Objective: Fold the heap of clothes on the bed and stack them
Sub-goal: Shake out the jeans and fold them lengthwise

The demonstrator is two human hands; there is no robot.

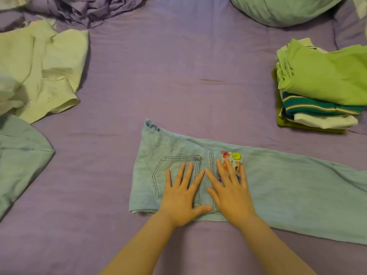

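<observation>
1. Pale blue denim filled the near middle of the bed [178, 76]: a pair of jeans [278, 187] lay there, apparently folded lengthwise leg on leg, waist end to my left and the legs running off the right edge of view.

2. My left hand [183, 197] lay flat on the back pocket [174, 175], fingers straight and spread, holding nothing. My right hand [230, 193] lay just beside it, equally flat and spread, its fingers partly covering a cartoon patch [232, 158]. Both were pressing the cloth down.

3. I judged the step in hand to be smoothing the jeans after the lengthwise fold, before folding them across.

4. The next move, as I read it, called for reaching to the leg end on the right, pinching both layers together and carrying them over toward the waist, keeping the edges lined up so the denim did not skew. The leg end was out of frame, so I could not tell how it lay.

5. Nothing in view was a true container. The nearest thing to one was the stack of folded clothes [321, 90] at the right of the bed: a green top uppermost, a teal striped piece beneath it, a white one under that, and a darker green layer at the bottom. The jeans should end there.

6. Unfolded pieces lay at the left: a cream garment [43, 70] and, nearer me, a pale blue garment [19, 159]. I judged the task partly done.

7. A pillow [282, 8] and crumpled purple bedding [83, 8] sat at the far edge.
</observation>
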